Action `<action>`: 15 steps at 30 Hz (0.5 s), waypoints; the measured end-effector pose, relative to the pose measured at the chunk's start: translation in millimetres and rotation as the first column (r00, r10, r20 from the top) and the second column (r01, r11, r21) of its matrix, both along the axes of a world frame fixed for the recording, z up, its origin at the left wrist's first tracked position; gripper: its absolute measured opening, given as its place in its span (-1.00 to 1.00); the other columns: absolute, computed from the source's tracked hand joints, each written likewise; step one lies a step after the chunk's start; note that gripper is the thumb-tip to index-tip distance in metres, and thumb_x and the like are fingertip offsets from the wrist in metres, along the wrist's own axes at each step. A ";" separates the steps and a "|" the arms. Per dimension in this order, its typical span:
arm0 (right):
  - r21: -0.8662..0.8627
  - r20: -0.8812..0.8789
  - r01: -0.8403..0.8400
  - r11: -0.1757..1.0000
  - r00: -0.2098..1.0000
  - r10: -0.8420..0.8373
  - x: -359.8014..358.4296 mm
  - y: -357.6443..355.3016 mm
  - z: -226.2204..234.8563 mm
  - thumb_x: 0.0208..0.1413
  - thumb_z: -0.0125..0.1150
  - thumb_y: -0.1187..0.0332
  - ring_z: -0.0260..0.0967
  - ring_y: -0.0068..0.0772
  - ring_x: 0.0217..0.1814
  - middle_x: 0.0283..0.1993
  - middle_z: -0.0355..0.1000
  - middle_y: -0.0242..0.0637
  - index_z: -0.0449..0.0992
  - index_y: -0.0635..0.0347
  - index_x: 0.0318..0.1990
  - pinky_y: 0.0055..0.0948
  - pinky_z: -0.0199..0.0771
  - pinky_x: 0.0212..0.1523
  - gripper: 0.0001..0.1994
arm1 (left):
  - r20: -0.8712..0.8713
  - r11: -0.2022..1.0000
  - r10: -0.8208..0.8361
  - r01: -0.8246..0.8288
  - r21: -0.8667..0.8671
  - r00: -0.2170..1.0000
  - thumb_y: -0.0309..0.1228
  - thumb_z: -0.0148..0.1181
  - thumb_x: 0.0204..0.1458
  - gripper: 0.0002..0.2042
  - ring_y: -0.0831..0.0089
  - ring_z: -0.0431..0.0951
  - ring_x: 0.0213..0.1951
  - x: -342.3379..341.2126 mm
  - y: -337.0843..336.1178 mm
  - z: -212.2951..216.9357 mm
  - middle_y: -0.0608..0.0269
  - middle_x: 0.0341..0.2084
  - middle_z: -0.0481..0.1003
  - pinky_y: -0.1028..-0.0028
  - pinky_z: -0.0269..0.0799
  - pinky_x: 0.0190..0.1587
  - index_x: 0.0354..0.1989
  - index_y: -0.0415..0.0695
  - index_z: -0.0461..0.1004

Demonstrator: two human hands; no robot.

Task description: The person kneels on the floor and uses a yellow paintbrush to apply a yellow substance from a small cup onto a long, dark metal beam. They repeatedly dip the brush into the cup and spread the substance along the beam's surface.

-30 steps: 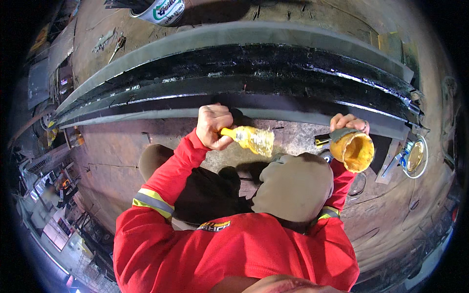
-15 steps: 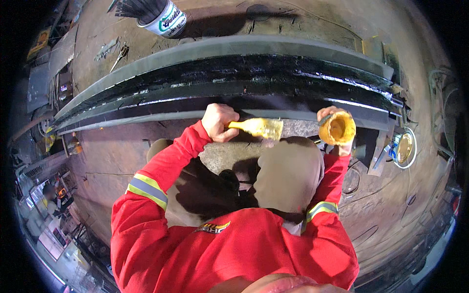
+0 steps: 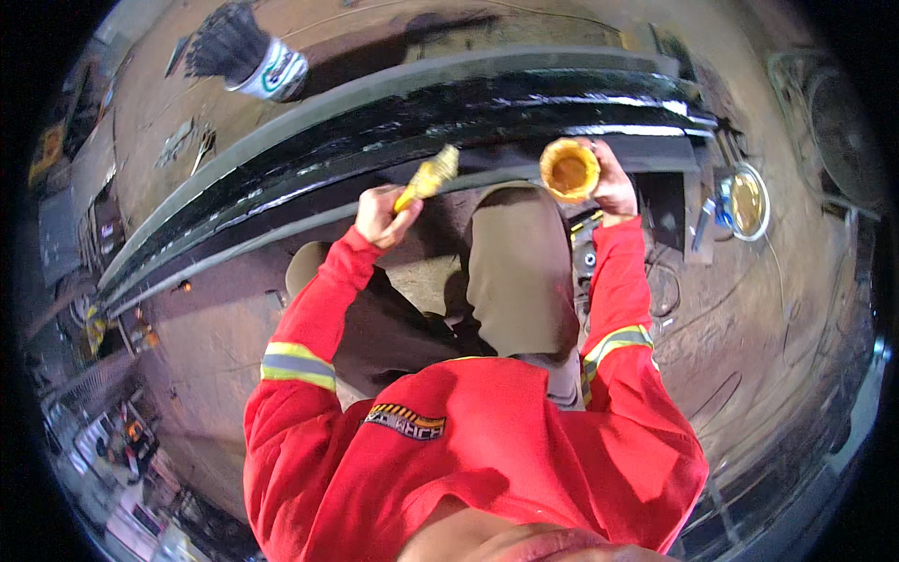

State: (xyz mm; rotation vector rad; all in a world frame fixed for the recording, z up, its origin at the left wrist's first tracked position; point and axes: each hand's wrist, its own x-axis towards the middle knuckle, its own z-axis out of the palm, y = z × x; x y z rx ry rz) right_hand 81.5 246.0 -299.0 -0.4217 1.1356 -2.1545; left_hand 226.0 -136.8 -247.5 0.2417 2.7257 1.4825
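Note:
My left hand is closed round the handle of a yellow paintbrush. Its coated bristles point up and to the right, near the close edge of a long dark steel beam. In my right hand is a small orange-yellow cup, gripped from its right side. The cup's mouth faces up and shows a brownish-orange coating or contents inside. Glossy black strips run along the beam, which lies across the floor in front of my knees. Brush and cup are apart from each other.
Beyond the beam stands a white pail holding many dark, thin rods. At the right is an open can with tan contents, beside a flat blade-like tool. Cables lie on the floor. A pliers-like tool lies far left.
The brush has swung from nearly level to pointing upward. The cup has come left and farther from my body, its mouth more fully in sight. The whole view has also shifted.

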 end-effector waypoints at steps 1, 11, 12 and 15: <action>-0.037 -0.009 0.020 0.999 1.000 -0.021 3.8 -10.6 19.5 -0.31 0.48 0.46 0.27 -0.15 0.26 0.20 0.33 -0.12 0.37 0.24 0.10 -0.18 0.20 0.28 -0.32 | 0.083 0.999 0.053 -0.052 -0.014 0.995 -0.33 0.20 0.04 -0.80 0.08 0.41 -0.66 8.4 5.7 16.8 0.09 -0.74 0.34 0.30 0.27 -0.58 -0.53 -0.16 0.44; 0.005 -0.163 0.072 0.997 0.984 -0.071 35.7 -61.7 130.0 -0.37 0.63 0.16 0.34 -0.38 0.20 0.13 0.45 -0.26 0.44 0.30 0.14 -0.34 0.15 0.30 -0.18 | -0.040 0.892 -0.196 0.161 -0.422 0.980 -0.47 0.26 -0.02 -0.84 0.21 0.46 -0.53 -10.4 -10.9 277.4 0.07 -0.51 0.42 0.37 0.35 -0.45 -0.33 -0.24 0.42; -0.016 -0.217 0.042 0.999 0.975 -0.044 34.3 -69.1 124.6 -0.35 0.62 0.18 0.33 -0.36 0.20 0.12 0.45 -0.24 0.44 0.30 0.14 -0.33 0.15 0.31 -0.20 | -0.080 0.860 -0.233 0.167 -0.483 0.969 -0.49 0.23 -0.01 -0.86 0.20 0.45 -0.53 -9.6 -9.0 290.5 0.07 -0.51 0.40 0.36 0.35 -0.45 -0.33 -0.25 0.43; -0.036 -0.198 0.014 0.999 0.980 -0.021 43.9 -85.6 131.1 -0.37 0.63 0.23 0.33 -0.34 0.21 0.11 0.46 -0.22 0.45 0.29 0.13 -0.31 0.15 0.30 -0.22 | -0.216 0.657 -0.509 0.214 -0.723 0.833 -0.46 0.33 -0.14 -0.80 0.22 0.43 -0.55 -20.4 8.2 325.4 0.15 -0.56 0.35 0.32 0.36 -0.49 -0.37 -0.24 0.46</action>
